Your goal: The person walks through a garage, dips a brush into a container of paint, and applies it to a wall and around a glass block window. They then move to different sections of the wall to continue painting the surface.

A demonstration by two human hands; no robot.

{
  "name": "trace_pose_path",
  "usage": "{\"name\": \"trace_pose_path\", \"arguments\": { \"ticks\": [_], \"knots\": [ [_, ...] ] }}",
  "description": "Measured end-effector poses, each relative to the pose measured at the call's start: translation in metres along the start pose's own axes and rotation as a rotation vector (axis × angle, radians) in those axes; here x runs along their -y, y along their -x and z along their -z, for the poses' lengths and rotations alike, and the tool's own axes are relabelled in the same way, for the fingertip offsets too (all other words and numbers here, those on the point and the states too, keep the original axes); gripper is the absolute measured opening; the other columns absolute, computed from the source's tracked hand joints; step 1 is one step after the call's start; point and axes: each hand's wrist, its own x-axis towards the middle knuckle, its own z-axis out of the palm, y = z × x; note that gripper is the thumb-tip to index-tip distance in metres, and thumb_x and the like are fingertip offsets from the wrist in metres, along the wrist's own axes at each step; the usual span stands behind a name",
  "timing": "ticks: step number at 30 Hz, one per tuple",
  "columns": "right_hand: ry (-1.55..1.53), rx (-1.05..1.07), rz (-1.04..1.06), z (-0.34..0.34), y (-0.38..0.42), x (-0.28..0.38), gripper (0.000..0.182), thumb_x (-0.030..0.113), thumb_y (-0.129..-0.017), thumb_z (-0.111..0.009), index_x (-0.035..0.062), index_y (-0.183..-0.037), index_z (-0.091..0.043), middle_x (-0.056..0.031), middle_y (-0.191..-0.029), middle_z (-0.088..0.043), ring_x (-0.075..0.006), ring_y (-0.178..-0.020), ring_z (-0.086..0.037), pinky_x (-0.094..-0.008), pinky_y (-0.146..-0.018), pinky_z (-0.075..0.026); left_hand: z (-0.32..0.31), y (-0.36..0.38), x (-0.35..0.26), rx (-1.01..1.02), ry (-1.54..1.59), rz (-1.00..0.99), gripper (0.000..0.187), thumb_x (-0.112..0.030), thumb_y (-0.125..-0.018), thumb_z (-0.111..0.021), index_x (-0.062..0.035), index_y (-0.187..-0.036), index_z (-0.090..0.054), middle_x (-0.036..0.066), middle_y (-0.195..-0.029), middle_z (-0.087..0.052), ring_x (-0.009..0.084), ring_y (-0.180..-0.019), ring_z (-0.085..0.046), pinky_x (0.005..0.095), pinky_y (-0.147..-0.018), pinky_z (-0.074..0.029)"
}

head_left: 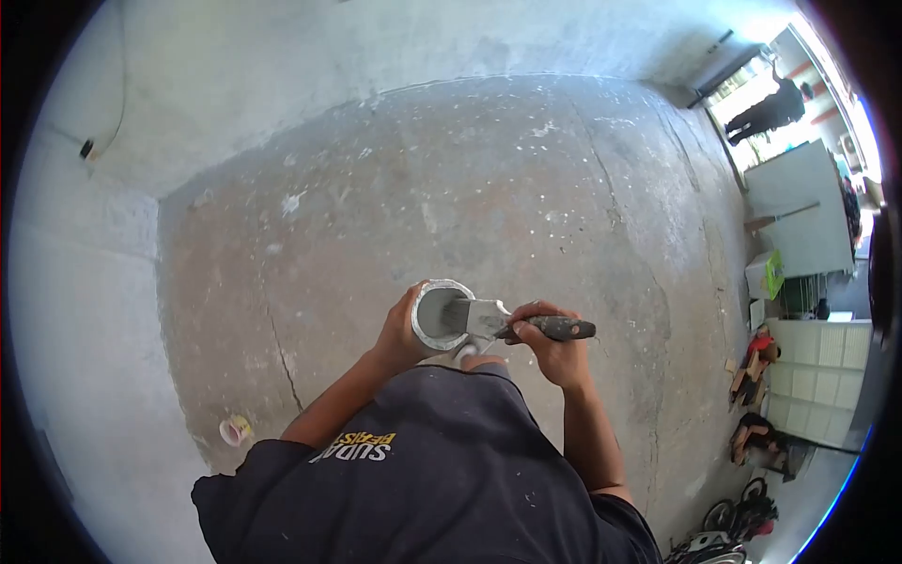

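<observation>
My left hand [402, 329] is wrapped round the outer side of a round paint pot [443, 342], whose rim is smeared white. Grey paint [433, 315] shows inside it. In my right hand [550, 346] is a flat paintbrush [568, 328], gripped by its dark, worn handle. The brush lies level across the pot's right rim, its bristles over the paint and its paint-spattered ferrule outside. Both hands are in front of my chest, above the concrete floor.
A cracked, paint-speckled floor [489, 207] meets pale walls [310, 56]. A small white tub [235, 430] lies at the lower left. Along the right are a person [770, 111] by a bright doorway, a broom [785, 217], a green-and-white box [766, 274] and motorbikes [723, 526].
</observation>
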Motion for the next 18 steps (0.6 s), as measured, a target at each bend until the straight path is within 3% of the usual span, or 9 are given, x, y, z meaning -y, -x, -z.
{"name": "trace_pose_path", "arguments": {
  "ticks": [4,8,10,11,14,15,16,18],
  "knots": [
    [0.079,-0.062,0.049,0.115,-0.058,-0.022,0.009,-0.002,-0.083,-0.066,-0.0045,-0.091,-0.068,-0.0127,-0.085,-0.071,-0.0192,-0.080,-0.071,-0.0314,-0.074,-0.059,-0.073,-0.097,0.026,0.082,0.030,0.001,0.082,-0.020,-0.060,-0.094,-0.0009,-0.127,-0.050,0.017,-0.117,-0.063,0.0320,-0.107,-0.065,0.0414,-0.093,-0.052],
    [-0.054,-0.073,0.067,0.239,-0.123,-0.048,0.009,-0.005,-0.080,-0.069,-0.0033,-0.089,-0.067,-0.0125,-0.085,-0.072,-0.0188,-0.080,-0.071,-0.0315,-0.075,-0.058,-0.166,-0.192,0.045,0.134,0.005,0.100,0.084,-0.022,-0.059,-0.095,-0.0013,-0.127,-0.050,0.017,-0.118,-0.063,0.0327,-0.108,-0.065,0.0415,-0.094,-0.052],
    [-0.120,-0.084,0.039,0.295,-0.153,-0.044,0.011,-0.008,-0.078,-0.070,-0.0025,-0.086,-0.065,-0.0125,-0.087,-0.072,-0.0182,-0.081,-0.070,-0.0312,-0.076,-0.058,-0.215,-0.244,0.040,0.111,0.031,0.038,0.081,-0.025,-0.060,-0.094,-0.0016,-0.125,-0.050,0.017,-0.116,-0.065,0.0331,-0.109,-0.065,0.0416,-0.094,-0.051],
    [-0.038,-0.070,-0.010,0.326,-0.164,-0.042,0.013,0.003,-0.082,-0.073,0.0001,-0.095,-0.070,-0.0101,-0.091,-0.073,-0.0158,-0.085,-0.071,-0.0287,-0.077,-0.056,-0.238,-0.267,0.036,0.124,0.030,0.039,0.082,-0.025,-0.061,-0.094,-0.0007,-0.125,-0.050,0.017,-0.117,-0.064,0.0319,-0.109,-0.065,0.0411,-0.094,-0.051],
    [-0.068,-0.106,-0.036,0.401,-0.202,-0.023,0.019,0.005,-0.084,-0.069,0.0008,-0.102,-0.072,-0.0101,-0.096,-0.073,-0.0153,-0.086,-0.070,-0.0279,-0.080,-0.056,-0.298,-0.351,0.016,0.165,0.080,0.033,0.081,-0.024,-0.063,-0.094,0.0001,-0.126,-0.049,0.017,-0.117,-0.063,0.0297,-0.109,-0.064,0.0402,-0.094,-0.051],
    [-0.082,-0.118,-0.084,0.422,-0.214,-0.011,0.024,0.004,-0.087,-0.063,-0.0011,-0.109,-0.071,-0.0110,-0.094,-0.072,-0.0156,-0.086,-0.069,-0.0285,-0.080,-0.056,-0.315,-0.377,0.011,0.183,0.121,0.058,0.079,-0.023,-0.064,-0.094,-0.0001,-0.126,-0.050,0.016,-0.117,-0.063,0.0287,-0.109,-0.064,0.0398,-0.095,-0.050],
    [-0.066,-0.142,-0.038,0.410,-0.187,-0.012,0.024,0.004,-0.087,-0.063,-0.0011,-0.109,-0.071,-0.0110,-0.094,-0.072,-0.0156,-0.086,-0.069,-0.0285,-0.080,-0.056,-0.310,-0.355,0.000,0.180,0.126,0.005,0.079,-0.023,-0.064,-0.094,-0.0001,-0.126,-0.050,0.016,-0.117,-0.063,0.0287,-0.109,-0.064,0.0398,-0.095,-0.050],
    [-0.306,-0.190,0.019,0.464,-0.232,-0.022,0.023,0.002,-0.090,-0.059,-0.0042,-0.110,-0.069,-0.0126,-0.094,-0.072,-0.0172,-0.086,-0.069,-0.0299,-0.078,-0.056,-0.351,-0.421,0.004,0.168,0.123,-0.003,0.077,-0.022,-0.065,-0.093,-0.0008,-0.125,-0.050,0.015,-0.117,-0.063,0.0277,-0.109,-0.064,0.0393,-0.095,-0.050]
  ]
}}
